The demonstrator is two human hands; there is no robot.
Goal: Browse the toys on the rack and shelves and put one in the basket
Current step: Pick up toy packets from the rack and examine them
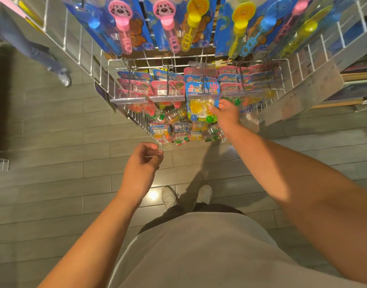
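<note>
The right hand (226, 115) pinches the lower right edge of a blue-carded blister pack (201, 100) hanging on a hook at the front of the wire rack (124, 61), long axis hanging downward. The left hand (144, 163) hovers lower and nearer the body, loosely curled, holding nothing; no basket is in view.

Blue backing cards (146, 28) along the top row, printed with brown bears. Bubble wands (124, 28) in pink with a black-and-white dog face — others yellow (194, 23) and light blue (261, 28). Header cards (134, 84) on the middle hooks in pink and blue. Front toy packet (202, 102) — blue header with a pink hand print, yellow contents, green and blue balls. White wire rack (107, 80). Grey plank-patterned floor (53, 125). White shoes (170, 197), grey shirt (199, 256).
</note>
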